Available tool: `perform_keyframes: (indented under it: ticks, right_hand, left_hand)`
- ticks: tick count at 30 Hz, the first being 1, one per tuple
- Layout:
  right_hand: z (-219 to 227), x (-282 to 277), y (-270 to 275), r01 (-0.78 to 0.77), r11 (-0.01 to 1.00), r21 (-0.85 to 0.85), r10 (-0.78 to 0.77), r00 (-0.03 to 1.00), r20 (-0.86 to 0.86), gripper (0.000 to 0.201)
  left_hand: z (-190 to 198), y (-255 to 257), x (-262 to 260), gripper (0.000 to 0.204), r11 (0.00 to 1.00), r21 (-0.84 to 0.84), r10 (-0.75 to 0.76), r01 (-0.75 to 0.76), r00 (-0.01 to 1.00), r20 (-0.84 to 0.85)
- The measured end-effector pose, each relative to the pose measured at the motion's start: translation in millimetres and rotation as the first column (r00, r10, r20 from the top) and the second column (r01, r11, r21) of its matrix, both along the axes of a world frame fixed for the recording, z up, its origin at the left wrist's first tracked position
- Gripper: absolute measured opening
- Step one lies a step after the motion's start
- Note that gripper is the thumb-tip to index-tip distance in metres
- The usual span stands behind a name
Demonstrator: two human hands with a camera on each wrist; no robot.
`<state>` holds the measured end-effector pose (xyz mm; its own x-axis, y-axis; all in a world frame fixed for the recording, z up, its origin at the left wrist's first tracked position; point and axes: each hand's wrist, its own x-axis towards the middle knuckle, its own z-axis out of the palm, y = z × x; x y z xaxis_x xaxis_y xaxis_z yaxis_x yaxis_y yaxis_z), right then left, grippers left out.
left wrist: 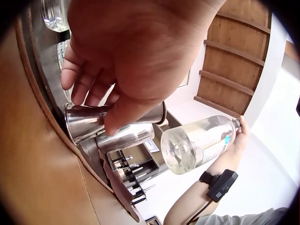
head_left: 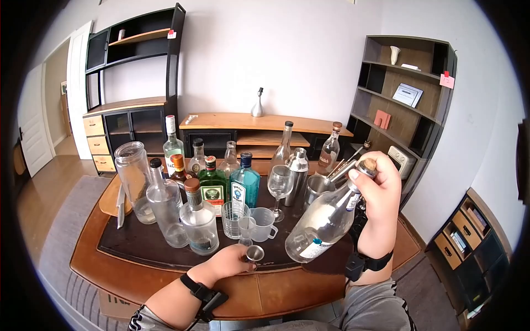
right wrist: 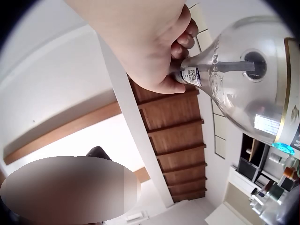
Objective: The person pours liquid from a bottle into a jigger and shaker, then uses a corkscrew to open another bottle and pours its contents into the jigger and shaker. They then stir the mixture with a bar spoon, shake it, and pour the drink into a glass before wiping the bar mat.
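Observation:
My right hand grips a clear glass bottle by its neck, near the cork stopper. The bottle leans, base toward the lower left, held over the table's right half. In the right wrist view, fingers and thumb wrap the bottle neck. Low at the table's front edge, my left hand pinches a metal jigger at its middle between thumb and fingers. One cup of the jigger faces up in the head view. Just behind it stand a small glass and a clear plastic measuring cup.
Several bottles crowd the table's left and middle, among them a green bottle and a blue one. A wine glass, a cocktail shaker and a metal cup of bar tools stand behind the held bottle. A knife stands far left.

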<state>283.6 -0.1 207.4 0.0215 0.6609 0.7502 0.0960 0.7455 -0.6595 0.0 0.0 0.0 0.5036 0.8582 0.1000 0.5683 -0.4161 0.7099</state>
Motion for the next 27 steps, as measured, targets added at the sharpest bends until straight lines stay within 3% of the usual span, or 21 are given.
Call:
perform_keyframes:
  ticks: [3, 7, 10, 11, 16, 18, 21, 24, 27]
  right_hand:
    - [-14.8, 3.1, -6.9, -0.084, 0.996, 0.014, 0.085, 0.990, -0.114, 0.018]
    - [-33.2, 2.3, -19.2, -0.135, 0.990, -0.048, 0.127, 0.981, -0.144, 0.022]
    - [-37.3, 0.3, -28.5, -0.136, 0.985, -0.106, 0.130, 0.990, -0.060, 0.023]
    - [-35.2, 0.2, -31.1, -0.113, 0.992, -0.057, 0.113, 0.994, 0.001, 0.023]
    - [-37.0, 13.5, -31.1, -0.128, 0.990, -0.067, 0.128, 0.992, 0.000, 0.024]
    - [-37.4, 19.7, -25.5, -0.146, 0.988, -0.047, 0.145, 0.989, -0.022, 0.024]
    - [-37.0, 25.0, -22.4, -0.113, 0.993, -0.037, 0.112, 0.993, -0.032, 0.024]
    - [-37.9, 29.8, -19.2, -0.074, 0.997, -0.016, 0.074, 0.997, -0.001, 0.024]
    - [-36.3, 28.4, -20.7, -0.075, 0.997, -0.028, 0.074, 0.997, -0.035, 0.024]
  left_hand:
    - [-10.2, 4.5, 0.8, 0.027, 0.998, -0.053, 0.033, -0.028, 0.995, 0.095]
    - [-9.6, 4.9, 2.0, 0.020, 0.980, -0.175, 0.124, -0.093, 0.977, 0.175]
    - [-19.4, 10.6, 0.8, 0.019, 0.968, -0.230, 0.143, -0.099, 0.973, 0.182]
    - [-24.2, 12.5, 0.5, 0.019, 0.967, -0.240, 0.138, -0.086, 0.969, 0.207]
    - [-46.2, 23.3, -4.2, 0.025, 0.969, -0.229, 0.128, -0.092, 0.981, 0.148]
    - [-38.8, 20.7, -4.3, 0.028, 0.967, -0.245, 0.110, -0.066, 0.979, 0.171]
    - [2.9, 6.2, -4.1, 0.039, 0.970, -0.231, 0.073, -0.071, 0.997, 0.002]
    - [28.4, -10.0, -15.1, 0.048, 0.996, -0.002, 0.088, -0.089, 0.981, -0.174]
    - [72.1, -30.1, -30.5, 0.066, 0.993, -0.112, 0.011, -0.033, 0.982, -0.188]
